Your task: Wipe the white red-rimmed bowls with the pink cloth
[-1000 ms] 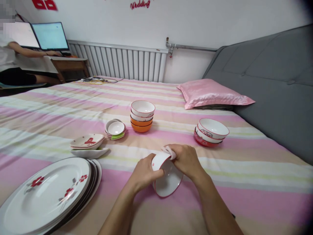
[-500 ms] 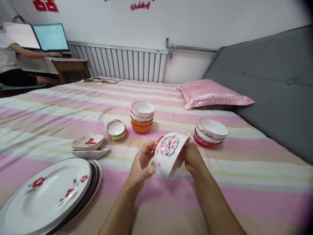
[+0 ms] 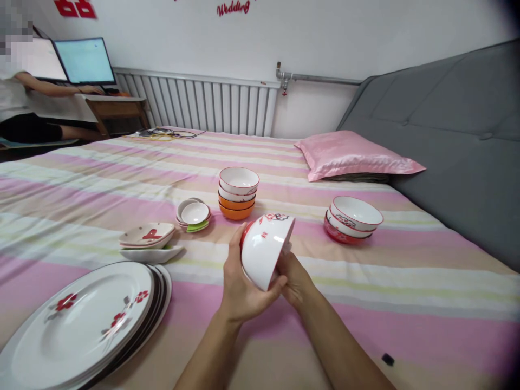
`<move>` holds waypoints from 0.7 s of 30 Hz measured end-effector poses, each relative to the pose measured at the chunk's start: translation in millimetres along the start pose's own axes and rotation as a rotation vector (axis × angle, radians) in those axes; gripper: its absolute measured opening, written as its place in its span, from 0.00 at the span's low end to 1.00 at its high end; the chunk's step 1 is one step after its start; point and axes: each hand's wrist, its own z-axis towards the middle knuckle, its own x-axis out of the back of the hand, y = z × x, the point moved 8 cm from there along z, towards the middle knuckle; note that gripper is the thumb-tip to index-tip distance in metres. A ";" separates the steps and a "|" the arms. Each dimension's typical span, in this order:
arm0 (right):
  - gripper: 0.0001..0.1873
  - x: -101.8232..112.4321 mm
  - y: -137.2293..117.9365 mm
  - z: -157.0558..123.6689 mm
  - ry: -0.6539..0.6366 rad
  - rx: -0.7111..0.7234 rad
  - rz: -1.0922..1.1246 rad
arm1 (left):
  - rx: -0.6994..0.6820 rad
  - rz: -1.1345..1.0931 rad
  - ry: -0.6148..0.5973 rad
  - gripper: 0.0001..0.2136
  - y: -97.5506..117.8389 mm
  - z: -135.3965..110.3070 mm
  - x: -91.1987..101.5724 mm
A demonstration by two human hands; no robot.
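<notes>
Both my hands hold a white bowl [image 3: 266,246] with red patterns above the striped bed, tipped so its outside faces me. My left hand [image 3: 239,287] cups it from below and the left, thumb along its red rim. My right hand [image 3: 294,279] is closed behind and under the bowl, mostly hidden by it. The cloth it held earlier is out of sight. Beyond the bowl stands a stack of white and orange bowls [image 3: 238,192]. To the right is a stack of red-and-white bowls [image 3: 353,218].
A pile of large flowered plates [image 3: 81,322] lies at the near left, with small dishes [image 3: 148,241] and saucers [image 3: 194,215] behind it. A pink pillow [image 3: 353,154] and grey headboard [image 3: 455,135] are at the right. A person sits at monitors [image 3: 83,59] far left.
The bowl was face-down and low between my hands with a cloth on it. I lifted and turned it, and it now rests tilted in my left hand, higher and a little left.
</notes>
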 end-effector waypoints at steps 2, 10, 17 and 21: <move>0.21 -0.2 5.7 -0.9 -0.025 -0.105 0.139 | 0.006 -0.011 0.001 0.40 0.0 1.2 2.4; 0.20 22.7 1.7 3.2 0.113 -0.113 0.187 | 0.000 -0.045 -0.066 0.39 1.2 2.3 0.7; 0.18 38.9 -12.8 4.0 0.204 -0.042 -0.038 | 0.051 -0.051 -0.121 0.37 -3.6 4.7 0.3; 0.17 48.6 -21.1 6.6 0.229 0.014 -0.196 | 0.094 -0.069 -0.167 0.37 -8.0 4.7 -1.2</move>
